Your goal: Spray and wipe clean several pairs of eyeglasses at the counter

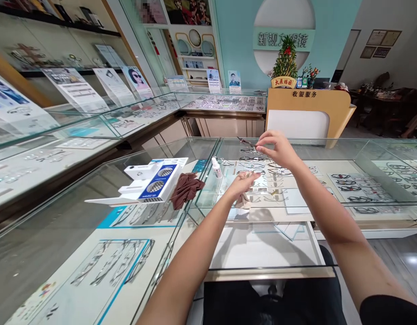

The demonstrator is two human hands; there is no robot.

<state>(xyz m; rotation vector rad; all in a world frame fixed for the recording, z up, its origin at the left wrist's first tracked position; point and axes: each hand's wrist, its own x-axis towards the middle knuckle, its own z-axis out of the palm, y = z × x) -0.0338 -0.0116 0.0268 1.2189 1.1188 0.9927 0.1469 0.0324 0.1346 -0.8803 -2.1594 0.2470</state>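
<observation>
My right hand is raised above the glass counter, thumb and fingers pinched on a dark, thin pair of glasses that points to the left. Lower and to the left, my left hand is over the glass top, its fingers curled palm up around a pale cloth that hangs below it. A small white spray bottle stands just left of that hand. Further left lie a crumpled brown cloth and an open white and blue box.
An open white drawer juts out below the counter in front of me. Glass display cases with rows of glasses extend left and right. Behind stands a wooden cashier desk with a plant.
</observation>
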